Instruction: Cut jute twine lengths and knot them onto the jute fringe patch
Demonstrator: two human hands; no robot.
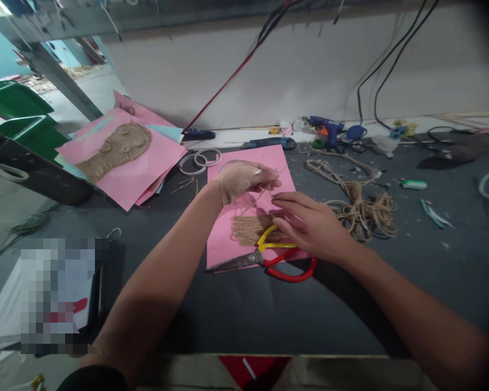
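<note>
My left hand (244,179), in a thin pale glove, is closed in a pinch on a strand of jute twine (264,190) above a pink paper sheet (224,228). My right hand (309,222) rests on the sheet with its fingers pressed on a patch of glued twine strands (248,228). Scissors with yellow and red handles (269,258) lie just below that patch, partly under my right hand.
A tangle of jute twine (362,209) lies to the right. More pink sheets, one with a twine shape (118,149), sit at the left beside white rings (199,159). A blue glue gun (330,130), cables and small clutter line the back wall. Green bins (24,119) stand far left.
</note>
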